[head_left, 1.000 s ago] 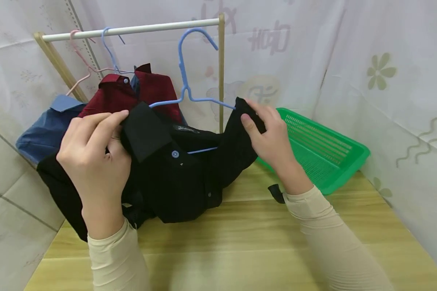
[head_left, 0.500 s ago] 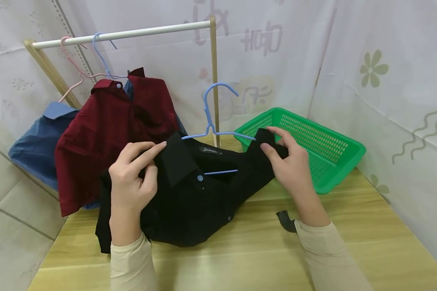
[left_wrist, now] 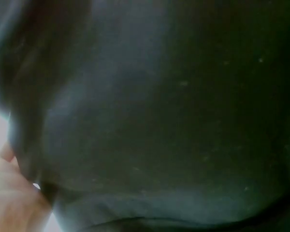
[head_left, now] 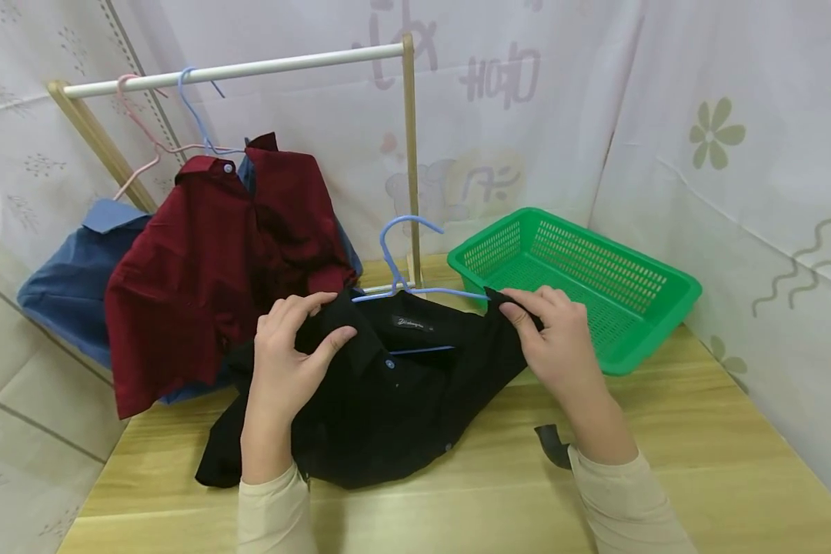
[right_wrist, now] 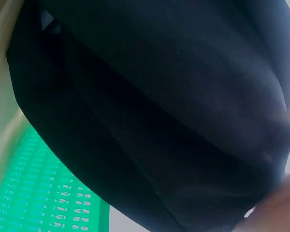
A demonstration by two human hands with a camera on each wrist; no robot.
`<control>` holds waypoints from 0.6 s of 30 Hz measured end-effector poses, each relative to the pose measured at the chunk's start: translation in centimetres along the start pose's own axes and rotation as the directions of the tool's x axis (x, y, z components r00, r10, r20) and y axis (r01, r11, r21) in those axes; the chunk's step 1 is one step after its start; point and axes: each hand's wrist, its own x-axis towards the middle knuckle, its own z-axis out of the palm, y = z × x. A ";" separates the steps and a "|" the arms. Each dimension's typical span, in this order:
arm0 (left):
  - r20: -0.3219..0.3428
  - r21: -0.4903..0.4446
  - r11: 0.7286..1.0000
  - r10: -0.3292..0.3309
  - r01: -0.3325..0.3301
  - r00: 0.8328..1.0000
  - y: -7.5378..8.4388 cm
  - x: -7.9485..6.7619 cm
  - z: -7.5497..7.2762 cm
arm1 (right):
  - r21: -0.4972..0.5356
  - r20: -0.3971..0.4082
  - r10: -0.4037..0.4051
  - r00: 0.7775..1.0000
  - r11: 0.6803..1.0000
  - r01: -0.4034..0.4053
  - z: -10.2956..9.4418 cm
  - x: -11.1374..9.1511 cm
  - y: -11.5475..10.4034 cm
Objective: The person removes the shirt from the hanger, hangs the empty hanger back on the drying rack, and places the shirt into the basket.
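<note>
A black button-up shirt (head_left: 381,415) hangs on a blue hanger (head_left: 402,282), low over the wooden table. The hanger's hook stands above the collar, and its lower bar shows in the neck opening. At the left side of the collar my left hand (head_left: 287,362) holds the cloth, thumb in front and apart from the fingers. My right hand (head_left: 557,338) pinches the right side of the collar near the hanger's end. Black cloth (left_wrist: 150,116) fills most of the left wrist view. In the right wrist view dark folds of the shirt (right_wrist: 174,111) hide most of the right hand.
Behind on the left stands a rack with a white rail (head_left: 249,69). A dark red shirt (head_left: 180,277) and a blue shirt (head_left: 69,261) hang there. A green basket (head_left: 665,323) sits back right on the table (head_left: 485,500). Patterned curtains (head_left: 734,192) close in behind.
The black shirt and hanger have come down and right, away from the rack toward the table. Both hands moved with them. The left thumb has spread from its fingers.
</note>
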 end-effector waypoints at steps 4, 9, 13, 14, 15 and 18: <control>0.021 0.023 1.000 0.015 -0.015 1.000 -0.1 -0.4 0.4 | -0.017 0.087 0.012 0.996 1.000 -0.011 0.0 -0.3 0.0; -0.009 0.028 1.000 0.015 -0.015 1.000 0.2 -0.5 1.0 | -0.011 0.197 0.078 0.977 0.997 -0.077 0.0 -0.5 -0.2; -0.052 0.016 1.000 0.011 -0.010 0.999 0.4 -0.5 1.4 | -0.001 0.262 0.115 0.958 0.993 -0.119 0.1 -0.5 -0.7; -0.061 0.015 1.000 0.009 -0.008 0.998 0.4 -0.5 1.4 | 0.000 0.275 0.120 0.954 0.992 -0.125 0.1 -0.5 -0.8; -0.066 0.017 1.000 0.011 -0.009 0.998 0.4 -0.5 1.5 | 0.000 0.286 0.119 0.951 0.992 -0.124 0.2 -0.4 -0.8; -0.083 0.021 1.000 0.016 -0.014 0.996 0.3 -0.6 1.7 | 0.008 0.304 0.101 0.947 0.994 -0.108 0.4 -0.4 -1.0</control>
